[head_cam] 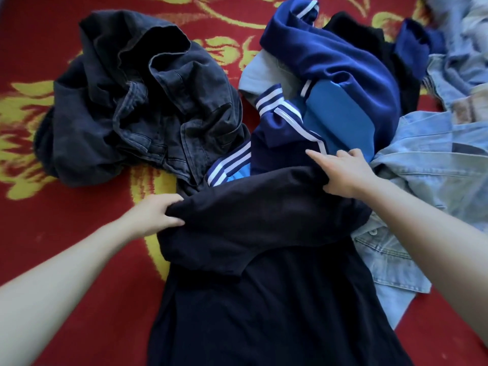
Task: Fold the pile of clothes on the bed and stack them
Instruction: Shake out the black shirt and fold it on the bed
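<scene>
Red bedspread (87,207), seemingly yellow floral pattern

A red bedspread (87,249) with a yellow floral pattern covered the bed. A crumpled heap of black jeans (137,101) lay on it at the upper left. A navy T-shirt (264,299) stretched down the middle. A blue track jacket (343,83) with white stripes was bunched beside the jeans, and a light denim shirt (427,165) sprawled to the right, touching both.
</scene>
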A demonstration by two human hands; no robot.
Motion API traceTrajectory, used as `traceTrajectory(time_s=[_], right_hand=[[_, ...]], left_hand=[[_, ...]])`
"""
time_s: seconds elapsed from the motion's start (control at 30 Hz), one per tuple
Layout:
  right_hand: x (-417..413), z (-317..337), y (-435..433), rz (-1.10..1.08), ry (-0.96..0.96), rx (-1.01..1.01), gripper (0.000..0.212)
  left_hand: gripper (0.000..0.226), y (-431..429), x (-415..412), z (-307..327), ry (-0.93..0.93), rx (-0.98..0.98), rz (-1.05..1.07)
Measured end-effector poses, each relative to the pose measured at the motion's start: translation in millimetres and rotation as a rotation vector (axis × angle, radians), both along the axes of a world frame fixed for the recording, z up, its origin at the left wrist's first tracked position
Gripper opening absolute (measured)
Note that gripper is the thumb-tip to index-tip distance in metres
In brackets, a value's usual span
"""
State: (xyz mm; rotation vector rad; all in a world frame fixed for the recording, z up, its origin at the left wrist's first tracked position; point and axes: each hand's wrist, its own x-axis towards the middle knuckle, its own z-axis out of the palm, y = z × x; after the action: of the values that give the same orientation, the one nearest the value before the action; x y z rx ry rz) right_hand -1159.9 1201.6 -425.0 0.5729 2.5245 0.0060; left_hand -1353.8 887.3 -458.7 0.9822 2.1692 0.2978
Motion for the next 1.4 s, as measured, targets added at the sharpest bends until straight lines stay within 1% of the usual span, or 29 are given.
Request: traceTrajectory(time_s=[0.07,0.1,0.17,0.23,0.3,0.33,0.37,0.4,0.43,0.47,0.53,0.6,0.63,0.73,0.77,0.83,0.87,0.9,0.93,0.97,1.0,1.07,1.13,1.2,1.23,1.27,1.33,1.37,1.4], right_hand=[[1,4,6,-0.009,0.020,-0.003,0.017],[2,4,8,-0.008,0.033,-0.014,0.014],[9,6,15,-0.026,0.105,-0.075,0.023],[17,9,15,-0.047,0.264,-0.202,0.022],[30,16,9,-0.078,0.338,-0.312,0.023],[39,20,4,-0.099,0.334,-0.321,0.021],[49,24,-1,-0.089,0.334,-0.312,0.022],[61,25,-5,-0.031,0.366,-0.290,0.026],[75,26,-7,0.076,0.406,-0.257,0.029],[90,28,-11,0.195,0.429,-0.222,0.030],[119,27,-21,0.375,0.423,-0.166,0.025],[149,19,-32,0.495,0.375,-0.134,0.025],[164,12,-38,0.555,0.320,-0.109,0.029],[199,-14,-52,0.637,0.005,-0.071,0.047],[203,-20,-56,0.613,-0.035,-0.062,0.049],[198,-27,-64,0.532,0.029,-0.041,0.056],[190,-25,-70,0.489,0.095,-0.032,0.053],[179,-24,-76,0.465,0.165,-0.013,0.042],[168,-23,-82,0.447,0.217,0.020,0.032],[160,-26,-86,0.429,0.263,0.039,0.037],[152,-27,-89,0.403,0.279,0.039,0.049],[141,-32,-97,0.366,0.323,0.020,0.074],[136,-41,-104,0.361,0.333,-0.017,0.094],[136,-49,-105,0.329,0.310,-0.016,0.096],[135,-50,-103,0.313,0.290,-0.010,0.085],[134,-46,-99,0.286,0.269,-0.002,0.066],[135,-38,-85,0.171,0.232,0.006,0.033],[137,-35,-77,0.101,0.248,-0.004,0.023],[139,-30,-70,0.035,0.285,-0.037,0.021]], left_hand=[[0.015,-7,-19,8,-0.002,0.057,0.019],[0.014,-10,-28,13,-0.002,0.074,0.033],[0.023,-14,-37,19,-0.026,0.103,0.021],[0.034,-16,-36,25,-0.051,0.110,-0.004],[0.046,-22,-30,29,-0.052,0.114,-0.003],[0.045,-26,-25,30,-0.041,0.127,-0.018],[0.036,-31,-17,34,-0.048,0.160,-0.036],[0.018,-36,-6,41,-0.057,0.190,-0.050],[0.005,-45,4,43,-0.003,0.248,-0.105],[0.017,-53,16,45,0.107,0.309,-0.193],[0.022,-68,47,51,0.295,0.388,-0.425],[0.011,-85,80,46,0.387,0.397,-0.625],[0.008,-94,96,38,0.397,0.347,-0.704],[0.030,-116,132,8,0.343,0.020,-0.871],[0.034,-119,138,-3,0.313,-0.036,-0.873],[0.038,-112,139,-13,0.302,-0.041,-0.753],[0.037,-106,135,-17,0.334,-0.018,-0.648],[0.039,-99,131,-19,0.382,-0.013,-0.536],[0.054,-92,126,-20,0.397,-0.076,-0.442],[0.072,-85,122,-20,0.364,-0.180,-0.382],[0.085,-82,119,-21,0.322,-0.284,-0.368],[0.092,-76,119,-25,0.163,-0.454,-0.375],[0.092,-73,122,-30,0.108,-0.487,-0.327],[0.076,-71,120,-34,0.126,-0.431,-0.247],[0.060,-70,117,-34,0.108,-0.412,-0.251],[0.043,-71,113,-32,0.068,-0.403,-0.265],[0.020,-73,100,-22,-0.030,-0.390,-0.271],[0.012,-75,90,-14,-0.076,-0.363,-0.243],[0.010,-76,79,-5,-0.105,-0.319,-0.207]])
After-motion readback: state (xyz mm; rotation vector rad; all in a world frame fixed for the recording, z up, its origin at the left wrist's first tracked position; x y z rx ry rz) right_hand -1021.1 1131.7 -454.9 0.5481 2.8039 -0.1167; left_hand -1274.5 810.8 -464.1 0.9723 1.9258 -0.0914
